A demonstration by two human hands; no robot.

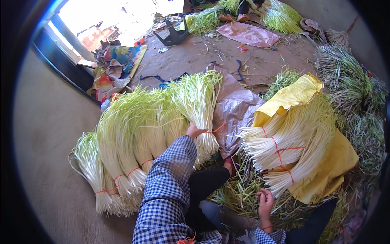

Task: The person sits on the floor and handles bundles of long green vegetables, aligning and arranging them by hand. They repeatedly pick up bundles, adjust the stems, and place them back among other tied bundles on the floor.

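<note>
My left hand (195, 131) is at the near side of a bundle of pale leafy stalks (201, 103), at the height of its red tie (216, 129); its fingers are partly hidden by the stalks. This bundle has green tops and white lower ends. Left of it lean several similar tied bundles (131, 134), side by side. My right hand (265, 199), fingers loosely curled, hangs below the bundles on the right and holds nothing visible. Those red-tied bundles (283, 146) lie on a yellow woven sack (329, 170), whose upper part folds over them.
A pinkish plastic sheet (233, 103) lies between the two groups. Loose straw and leaves (240, 195) cover the floor near my legs. Heaped green stalks (353, 79) stand right. An overturned dark stool (173, 33) and litter (115, 70) lie beyond. Another person's feet (234, 17) show at the top.
</note>
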